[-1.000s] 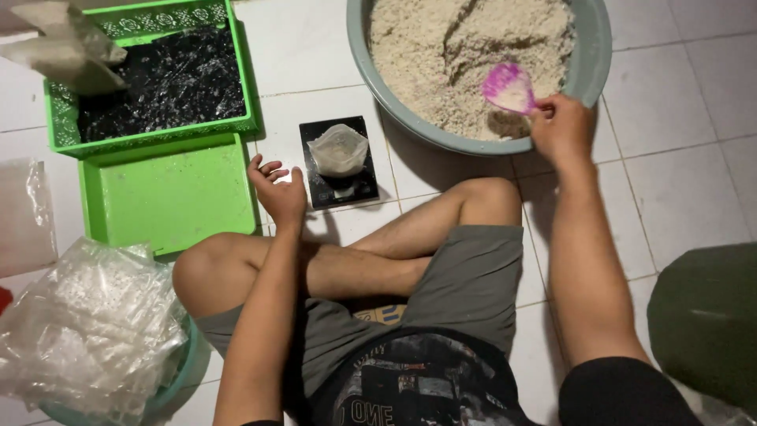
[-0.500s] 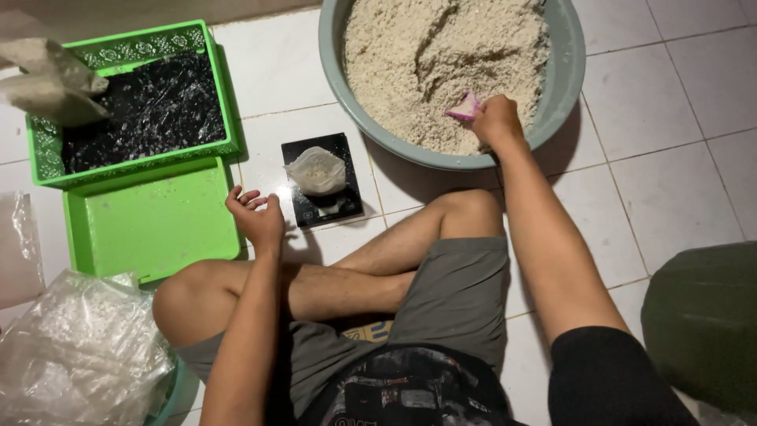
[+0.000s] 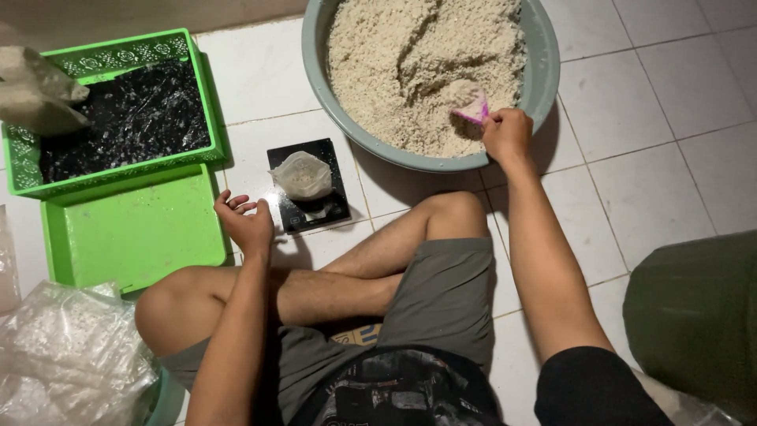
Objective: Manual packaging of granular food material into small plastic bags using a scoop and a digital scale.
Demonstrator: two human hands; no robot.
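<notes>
My right hand [image 3: 507, 136] grips the pink plastic scoop [image 3: 473, 106], heaped with pale grain; tilting it could spill outside the grey round basin [image 3: 544, 71]. My left hand [image 3: 246, 225] rests open.

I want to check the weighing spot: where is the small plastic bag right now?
In the head view, the small plastic bag sits on the black scale, on the floor between the grey basin and the green lid, just ahead of the left hand.

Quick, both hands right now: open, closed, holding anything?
Left hand: open, empty, beside the scale.
Right hand: closed on the pink scoop in the rice.
</notes>
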